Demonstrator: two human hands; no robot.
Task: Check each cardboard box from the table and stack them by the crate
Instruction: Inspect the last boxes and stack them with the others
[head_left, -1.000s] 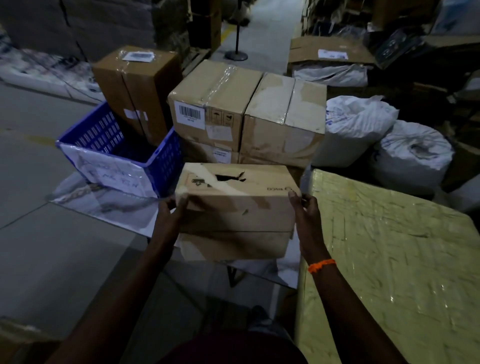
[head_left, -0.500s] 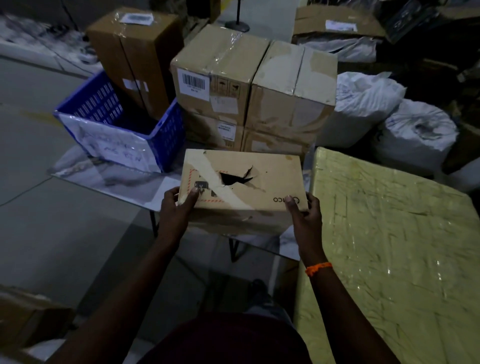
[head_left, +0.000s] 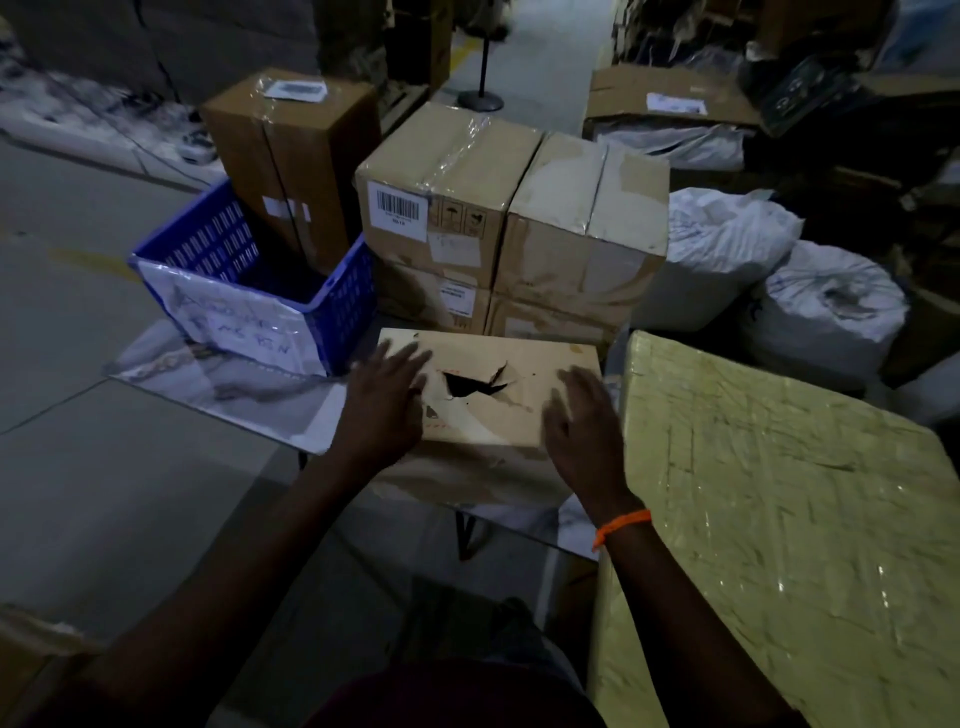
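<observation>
A flat cardboard box (head_left: 524, 410) with a torn hole in its top lies on the glossy table (head_left: 249, 384), right of the blue crate (head_left: 291, 291). My left hand (head_left: 387, 400) lies flat on the box's left part, fingers spread. My right hand (head_left: 582, 415) hovers over or touches its right edge with straight fingers, blurred. Behind it stand stacked cardboard boxes (head_left: 441, 208), with another pair (head_left: 582, 228) beside them. A tall box (head_left: 291, 156) rises behind the crate.
A large yellow wrapped package (head_left: 779, 519) fills the right foreground, next to the box. White sacks (head_left: 826, 306) and an open carton (head_left: 670, 104) lie behind on the right. Grey floor (head_left: 78, 441) spreads on the left, with a post stand (head_left: 480, 98) in the aisle.
The box went from held up at its sides to lying on the table by the crate. Both hands let go of the sides and now lie over its top.
</observation>
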